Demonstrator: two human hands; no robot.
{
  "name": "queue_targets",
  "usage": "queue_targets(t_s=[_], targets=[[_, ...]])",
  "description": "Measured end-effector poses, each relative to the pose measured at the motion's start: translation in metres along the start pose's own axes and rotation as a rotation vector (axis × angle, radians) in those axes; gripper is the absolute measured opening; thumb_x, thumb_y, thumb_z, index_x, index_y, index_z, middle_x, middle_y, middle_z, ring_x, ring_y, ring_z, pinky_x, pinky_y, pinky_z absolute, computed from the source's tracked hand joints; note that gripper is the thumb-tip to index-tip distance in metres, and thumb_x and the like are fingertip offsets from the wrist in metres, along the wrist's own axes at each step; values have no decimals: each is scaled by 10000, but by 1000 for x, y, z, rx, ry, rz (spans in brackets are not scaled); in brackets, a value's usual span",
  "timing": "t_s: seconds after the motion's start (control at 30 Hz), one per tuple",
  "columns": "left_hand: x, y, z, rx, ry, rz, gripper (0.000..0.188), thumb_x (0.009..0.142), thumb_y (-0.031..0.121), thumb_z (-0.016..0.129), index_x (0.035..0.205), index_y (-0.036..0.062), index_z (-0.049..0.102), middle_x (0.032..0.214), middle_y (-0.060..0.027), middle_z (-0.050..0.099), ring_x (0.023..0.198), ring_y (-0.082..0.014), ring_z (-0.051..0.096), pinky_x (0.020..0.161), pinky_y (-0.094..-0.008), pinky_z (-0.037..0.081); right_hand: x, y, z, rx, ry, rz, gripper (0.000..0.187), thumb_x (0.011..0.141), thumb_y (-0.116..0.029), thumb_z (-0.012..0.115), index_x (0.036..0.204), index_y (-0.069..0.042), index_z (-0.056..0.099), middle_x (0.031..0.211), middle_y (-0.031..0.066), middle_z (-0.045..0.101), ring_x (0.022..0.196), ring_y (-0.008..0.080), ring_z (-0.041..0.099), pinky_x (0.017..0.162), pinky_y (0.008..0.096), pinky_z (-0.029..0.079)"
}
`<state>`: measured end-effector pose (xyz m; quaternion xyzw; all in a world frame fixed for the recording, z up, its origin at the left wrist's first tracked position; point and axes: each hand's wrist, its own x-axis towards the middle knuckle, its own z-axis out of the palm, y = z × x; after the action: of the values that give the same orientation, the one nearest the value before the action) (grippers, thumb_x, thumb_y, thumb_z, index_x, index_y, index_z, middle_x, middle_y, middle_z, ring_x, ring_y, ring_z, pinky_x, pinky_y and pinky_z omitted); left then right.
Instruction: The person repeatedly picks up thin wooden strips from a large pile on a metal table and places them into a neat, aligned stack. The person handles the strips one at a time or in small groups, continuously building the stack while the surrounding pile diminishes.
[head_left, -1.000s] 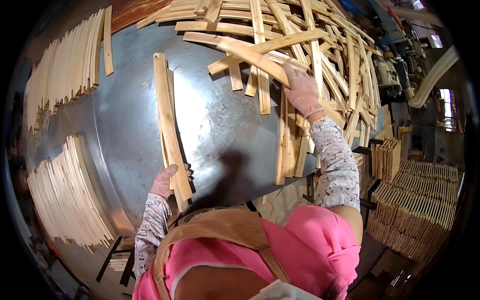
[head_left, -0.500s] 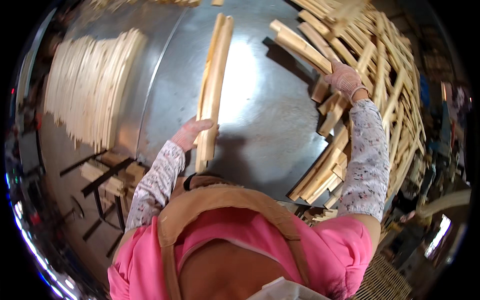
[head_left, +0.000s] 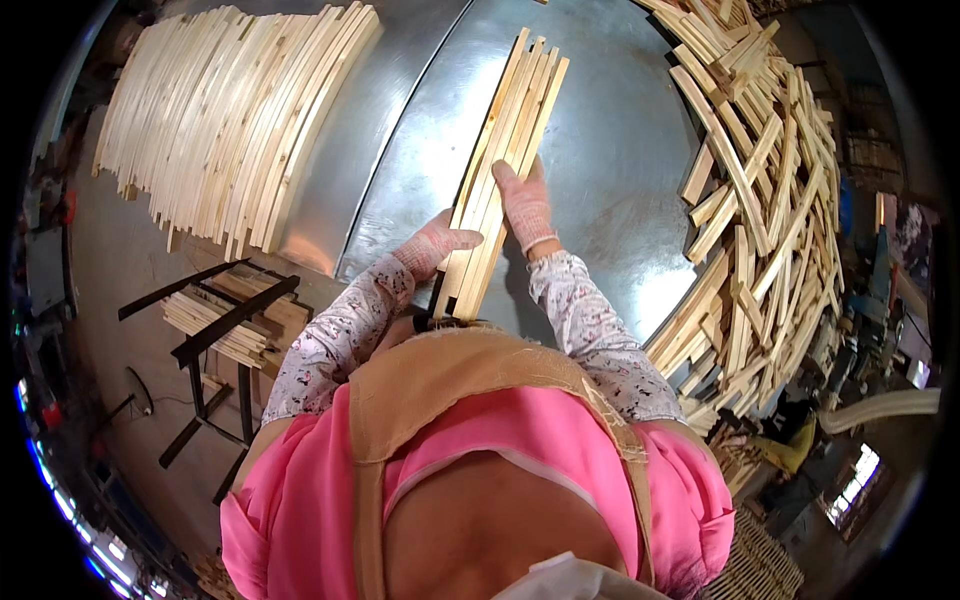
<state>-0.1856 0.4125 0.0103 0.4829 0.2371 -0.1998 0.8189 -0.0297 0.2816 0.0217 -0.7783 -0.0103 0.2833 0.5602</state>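
Several pale wooden strips (head_left: 505, 145) lie side by side in a small bundle, pointing away from my body over the metal table. My left hand (head_left: 434, 245), in a pinkish knit glove, grips the bundle's left side near its close end, thumb across the top. Higher up, my right hand (head_left: 525, 203) in a matching glove clasps the right side, its thumb also on top. The fingers underneath are hidden by the wood. The strips' near ends come close to my apron (head_left: 470, 370).
A neat row of wooden strips (head_left: 230, 120) lies at the far left. Loose strips (head_left: 770, 200) form a jumbled heap along the right. The metal table (head_left: 610, 130) has a seam on its left. Below left stands a black metal frame (head_left: 235, 325) beside stacked wood pieces.
My right hand has come from the heap on the right to the strips in my left hand. The bundle is wider, and both hands now hold it.
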Motion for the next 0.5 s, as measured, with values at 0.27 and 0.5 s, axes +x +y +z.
queue_targets(t_s=[0.27, 0.5], targets=[[-37, 42, -78, 449, 85, -72, 631, 1008, 437, 677, 1398, -58, 638, 1245, -173, 734, 1162, -273, 689, 1064, -395, 510, -33, -2, 53, -619, -10, 92, 875, 1001, -634, 568, 1590, -3, 423, 1317, 347, 701, 1251, 506, 666, 1091, 502, 504], [-48, 52, -110, 368, 129, 2, 643, 1013, 435, 624, 1382, -91, 615, 1225, -268, 713, 1155, -347, 682, 1054, -424, 498, 1, -60, 105, -755, 305, 8, 961, 855, -571, 786, 1515, 19, 410, 1327, 388, 634, 1251, 550, 630, 1071, 552, 513]])
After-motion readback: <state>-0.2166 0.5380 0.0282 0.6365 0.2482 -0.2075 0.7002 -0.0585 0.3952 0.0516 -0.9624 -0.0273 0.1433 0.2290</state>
